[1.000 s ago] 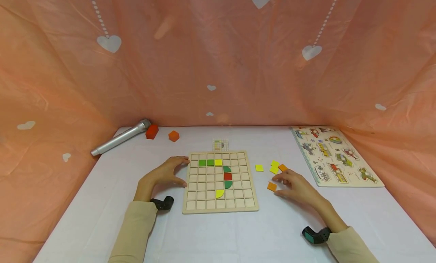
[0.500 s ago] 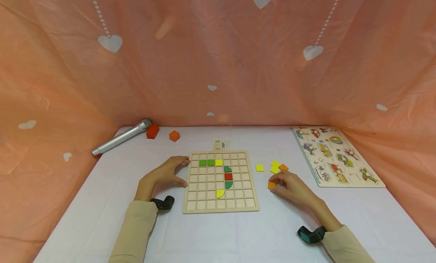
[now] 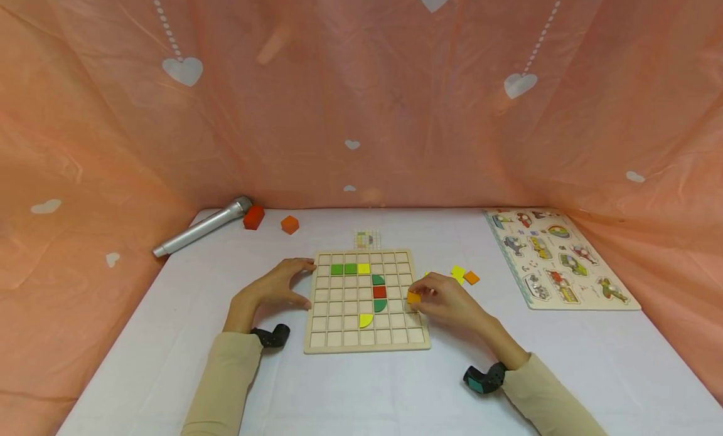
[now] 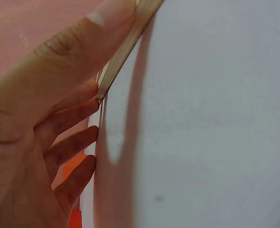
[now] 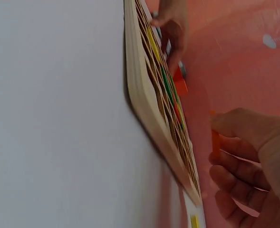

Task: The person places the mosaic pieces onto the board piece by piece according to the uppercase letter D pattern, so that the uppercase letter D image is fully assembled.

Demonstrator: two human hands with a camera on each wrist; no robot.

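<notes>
My right hand (image 3: 449,300) pinches an orange square tile (image 3: 413,297) between thumb and fingers, over the right edge of a wooden grid board (image 3: 367,350). In the right wrist view the tile (image 5: 215,140) is seen edge-on, raised beside the board. My left hand (image 3: 275,284) rests at the board's left edge, its thumb (image 4: 111,19) against the wood and its fingers loosely spread. Set in the grid are two green squares (image 3: 344,269), a yellow square (image 3: 364,268), a red square (image 3: 379,292), two green rounded tiles (image 3: 380,305) and a yellow quarter-round tile (image 3: 366,321).
Right of the board lie yellow tiles (image 3: 458,271) and an orange tile (image 3: 471,277). A small pattern card (image 3: 367,238) lies behind the board. A picture puzzle (image 3: 556,260) is at the right, a silver microphone (image 3: 203,228), a red block (image 3: 254,218) and an orange block (image 3: 290,224) back left.
My right hand has taken hold of the orange tile right of the board and carried it left to the board's right edge. My left hand has stayed in place.
</notes>
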